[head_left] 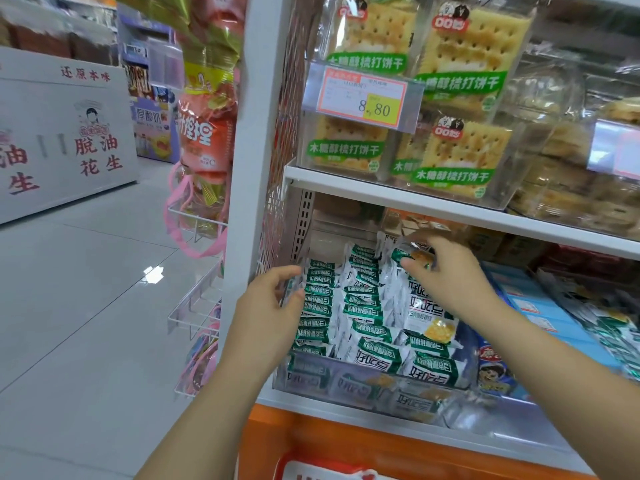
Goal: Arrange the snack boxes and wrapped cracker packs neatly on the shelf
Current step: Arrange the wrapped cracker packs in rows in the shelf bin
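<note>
A: What has our right grip got?

B: Its thumb and fingertips are pinched together on one wrapped cracker pack, green and white, held above the back of the pile.

A: And our left grip?

B: Its fingers and thumb curve in a C at the left wall of the clear bin. We cannot tell whether they clamp the wall or only touch it.

A: What lies between our two grips?

B: The other cracker packs. Just beside our left grip they stand on edge in rows. Below our right grip and nearer to us they lie flat and crooked, some against the bin's front wall.

A: And further out?

B: The bin sits on the shelf. To the right of our right grip lie blue boxes. Above both grips, on the upper shelf board, clear snack boxes of square crackers with green labels are stacked, with a price tag reading 8.80 in front of them. Left of our left grip is the mesh side panel, then hanging snack bags and the pale tiled floor.
</note>
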`<state>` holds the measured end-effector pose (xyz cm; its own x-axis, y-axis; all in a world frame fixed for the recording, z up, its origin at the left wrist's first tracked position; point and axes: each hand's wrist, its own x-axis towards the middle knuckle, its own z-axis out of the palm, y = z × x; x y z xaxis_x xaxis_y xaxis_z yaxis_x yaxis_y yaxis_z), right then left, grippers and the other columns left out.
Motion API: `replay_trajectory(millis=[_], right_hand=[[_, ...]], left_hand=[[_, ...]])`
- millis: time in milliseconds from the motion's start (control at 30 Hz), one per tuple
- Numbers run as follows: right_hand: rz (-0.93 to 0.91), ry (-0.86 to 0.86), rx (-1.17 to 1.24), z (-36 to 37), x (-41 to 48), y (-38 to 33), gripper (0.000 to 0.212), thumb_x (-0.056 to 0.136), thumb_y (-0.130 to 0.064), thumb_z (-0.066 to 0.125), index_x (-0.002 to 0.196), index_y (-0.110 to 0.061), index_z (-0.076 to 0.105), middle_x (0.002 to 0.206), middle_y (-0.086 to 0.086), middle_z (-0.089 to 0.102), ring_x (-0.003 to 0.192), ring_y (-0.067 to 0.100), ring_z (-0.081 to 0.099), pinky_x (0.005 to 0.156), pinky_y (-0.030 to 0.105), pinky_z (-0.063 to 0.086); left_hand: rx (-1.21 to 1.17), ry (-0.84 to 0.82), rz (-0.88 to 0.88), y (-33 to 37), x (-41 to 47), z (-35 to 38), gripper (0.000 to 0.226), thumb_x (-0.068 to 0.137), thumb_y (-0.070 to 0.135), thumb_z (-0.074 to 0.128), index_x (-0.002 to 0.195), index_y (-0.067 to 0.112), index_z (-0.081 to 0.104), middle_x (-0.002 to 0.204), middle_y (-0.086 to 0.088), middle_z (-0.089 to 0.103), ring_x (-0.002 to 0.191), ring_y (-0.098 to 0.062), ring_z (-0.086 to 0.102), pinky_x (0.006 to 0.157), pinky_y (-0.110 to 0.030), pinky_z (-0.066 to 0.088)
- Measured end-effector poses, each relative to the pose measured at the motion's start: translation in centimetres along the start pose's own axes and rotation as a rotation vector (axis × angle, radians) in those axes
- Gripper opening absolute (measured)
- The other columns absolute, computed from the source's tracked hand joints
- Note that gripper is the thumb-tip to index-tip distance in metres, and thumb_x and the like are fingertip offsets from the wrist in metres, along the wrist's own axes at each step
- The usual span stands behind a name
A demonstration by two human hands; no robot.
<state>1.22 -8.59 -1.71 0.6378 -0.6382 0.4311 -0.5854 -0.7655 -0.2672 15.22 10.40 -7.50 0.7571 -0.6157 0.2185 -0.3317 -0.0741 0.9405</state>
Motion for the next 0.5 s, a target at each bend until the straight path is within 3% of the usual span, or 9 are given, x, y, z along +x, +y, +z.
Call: replay_trajectory(millis=[67, 133, 167, 233, 333, 500], right_hand=[[-0.180, -0.062, 0.027, -0.4, -1.5, -2.7, 0.034, 0.091, -0.037, 0.058, 0.124, -0.028, 0.057, 0.122, -0.007, 0.060, 0.105, 0.010, 0.053, 0.099, 0.034, 0.039], [-0.325, -0.309, 0.127, -0.4, -2.8, -5.7, 0.037, 0.091, -0.038, 0.058, 0.126, -0.028, 0.056, 0.128, -0.012, 0.057, 0.099, -0.010, 0.050, 0.096, 0.020, 0.038], [-0.374, -0.459, 0.152, -0.1, -3.3, -6.9, 0.043, 0.089, -0.040, 0.060, 0.129, -0.027, 0.054, 0.129, -0.012, 0.057, 0.099, -0.011, 0.051, 0.094, 0.016, 0.039], [-0.454, -0.666, 0.105, 1.1, -3.7, -8.3, 0.057, 0.085, -0.043, 0.065, 0.134, -0.022, 0.049, 0.130, -0.007, 0.057, 0.109, 0.001, 0.054, 0.097, 0.018, 0.042], [-0.525, -0.778, -0.044, 3.4, -3.3, -9.2, 0.062, 0.081, -0.041, 0.071, 0.133, -0.015, 0.051, 0.127, 0.000, 0.059, 0.108, 0.012, 0.056, 0.093, 0.027, 0.047], [-0.560, -0.955, -0.176, 6.2, -1.7, -10.6, 0.062, 0.076, -0.043, 0.075, 0.127, -0.012, 0.055, 0.113, 0.005, 0.063, 0.095, 0.023, 0.061, 0.084, 0.039, 0.052]], left_hand=[[0.022, -0.016, -0.006, 0.0, 0.2, -0.6, 0.030, 0.096, 0.013, 0.052, 0.121, 0.028, 0.058, 0.117, 0.014, 0.057, 0.105, -0.003, 0.052, 0.089, -0.017, 0.038], [0.030, -0.037, -0.018, 0.2, 0.3, -1.3, 0.029, 0.097, 0.010, 0.048, 0.117, 0.027, 0.058, 0.113, 0.013, 0.059, 0.099, -0.001, 0.053, 0.082, -0.010, 0.036], [0.013, -0.049, -0.021, 0.2, 0.4, -1.7, 0.028, 0.097, 0.008, 0.047, 0.114, 0.027, 0.058, 0.112, 0.011, 0.060, 0.102, -0.003, 0.055, 0.084, -0.012, 0.036], [-0.022, -0.078, -0.033, 0.1, 0.5, -2.3, 0.027, 0.097, 0.007, 0.047, 0.109, 0.029, 0.057, 0.115, 0.006, 0.062, 0.110, -0.011, 0.057, 0.093, -0.021, 0.036], [-0.012, -0.137, -0.076, -0.3, 0.4, -3.0, 0.027, 0.096, 0.008, 0.048, 0.111, 0.028, 0.057, 0.121, 0.003, 0.062, 0.110, -0.014, 0.059, 0.095, -0.025, 0.038], [0.026, -0.188, -0.130, -0.9, 0.6, -3.3, 0.028, 0.097, 0.011, 0.047, 0.121, 0.020, 0.058, 0.115, 0.002, 0.063, 0.083, -0.002, 0.060, 0.063, -0.007, 0.045]])
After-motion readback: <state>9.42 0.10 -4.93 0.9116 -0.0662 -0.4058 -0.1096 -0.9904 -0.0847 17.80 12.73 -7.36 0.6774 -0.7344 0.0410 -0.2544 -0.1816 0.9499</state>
